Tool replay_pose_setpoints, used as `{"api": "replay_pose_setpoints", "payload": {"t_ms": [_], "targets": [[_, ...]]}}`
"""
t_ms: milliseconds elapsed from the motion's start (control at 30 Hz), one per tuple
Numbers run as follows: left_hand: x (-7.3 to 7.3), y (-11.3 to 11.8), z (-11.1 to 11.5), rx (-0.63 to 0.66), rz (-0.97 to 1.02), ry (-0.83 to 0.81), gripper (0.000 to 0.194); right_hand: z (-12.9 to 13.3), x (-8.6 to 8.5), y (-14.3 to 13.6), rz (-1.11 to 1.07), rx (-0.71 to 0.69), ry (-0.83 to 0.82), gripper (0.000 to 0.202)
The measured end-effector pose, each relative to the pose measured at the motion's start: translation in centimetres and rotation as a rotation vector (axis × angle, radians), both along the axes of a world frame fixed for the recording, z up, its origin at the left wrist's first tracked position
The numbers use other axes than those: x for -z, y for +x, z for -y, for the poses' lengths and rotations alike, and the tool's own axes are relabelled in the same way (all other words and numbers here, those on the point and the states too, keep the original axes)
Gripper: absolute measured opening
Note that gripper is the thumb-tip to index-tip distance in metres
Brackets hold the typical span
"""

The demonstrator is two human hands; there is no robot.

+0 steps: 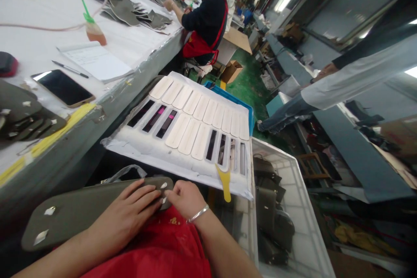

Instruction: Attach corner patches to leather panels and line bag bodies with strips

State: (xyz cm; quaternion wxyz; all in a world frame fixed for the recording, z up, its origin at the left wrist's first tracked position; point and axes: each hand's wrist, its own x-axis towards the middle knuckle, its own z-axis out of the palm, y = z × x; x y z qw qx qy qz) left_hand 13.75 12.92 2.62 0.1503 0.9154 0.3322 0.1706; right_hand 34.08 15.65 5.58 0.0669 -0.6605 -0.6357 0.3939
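Note:
A long olive-grey panel [78, 204] with rounded ends lies across my lap, over a red apron [163, 247]. Small white tabs stick up near both of its ends. My left hand [133, 208] rests flat on the panel, fingers spread toward its right end. At that end my right hand [184, 197], with a silver bangle on the wrist, has its fingers curled at the edge beside the white tabs; what they pinch, if anything, is too small to tell. Beyond my hands is a white-covered board [146, 145] bearing rows of cream oblong strips [192, 100] and several dark slots.
A yellow spatula [224, 184] hangs over the board's near edge. At the right stands a white crate [293, 182] of dark pieces. The left table [130, 52] holds a phone [63, 87], notepad [97, 61] and glue bottle [94, 30]. Another person [206, 17] sits beyond.

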Motion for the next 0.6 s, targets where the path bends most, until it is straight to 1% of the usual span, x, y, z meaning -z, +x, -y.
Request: {"api": "replay_pose_setpoints", "payload": {"t_ms": [100, 133, 200, 267, 300, 333, 367, 400, 433, 467, 500, 533, 567, 600], "targets": [[-0.5, 0.3, 0.5, -0.003, -0.03, -0.007, 0.039, 0.3, 1.2, 0.3, -0.073, 0.033, -0.026, 0.028], [-0.9, 0.5, 0.6, 0.001, -0.042, -0.007, 0.04, 0.5, 1.6, 0.4, -0.1, 0.042, -0.016, 0.028], [-1.6, 0.5, 0.8, 0.017, -0.051, 0.012, 0.041, 0.6, 2.3, 0.7, -0.125, 0.043, 0.058, 0.026], [-2.3, -0.3, 1.1, 0.015, -0.037, 0.065, 0.043, 0.4, 2.4, 0.9, -0.137, 0.015, 0.065, 0.021], [-2.5, -1.1, 1.5, -0.018, -0.011, 0.106, 0.043, 0.2, 2.2, 0.9, -0.126, 0.008, 0.069, 0.018], [-2.7, -2.3, 2.0, -0.096, 0.024, 0.149, 0.041, -0.1, 1.8, 0.8, -0.102, 0.002, 0.1, 0.022], [-2.8, -3.8, 2.7, -0.221, 0.065, 0.186, 0.038, -0.2, 1.3, 0.5, -0.072, -0.015, 0.154, 0.031], [-2.9, -5.5, 3.5, -0.381, 0.107, 0.203, 0.034, -0.4, 0.7, -0.1, -0.04, -0.053, 0.231, 0.042], [-2.9, -7.4, 4.3, -0.574, 0.142, 0.187, 0.028, -0.4, 0.1, -1.0, -0.013, -0.12, 0.32, 0.051], [-2.9, -9.3, 5.1, -0.754, 0.172, 0.116, 0.022, -0.4, -0.4, -2.2, 0.006, -0.217, 0.407, 0.059], [-2.9, -11.1, 5.7, -0.901, 0.208, -0.008, 0.02, -0.4, -0.8, -3.7, 0.013, -0.335, 0.475, 0.066], [-2.8, -12.7, 6.0, -1.004, 0.241, -0.179, 0.021, -0.3, -1.0, -5.5, 0.01, -0.46, 0.523, 0.074], [-2.7, -14.0, 6.2, -1.054, 0.284, -0.344, 0.026, -0.3, -1.0, -7.4, 0.0, -0.577, 0.549, 0.082], [-2.7, -14.9, 6.1, -1.069, 0.333, -0.49, 0.03, -0.2, -0.9, -9.3, -0.012, -0.673, 0.556, 0.09]]}}
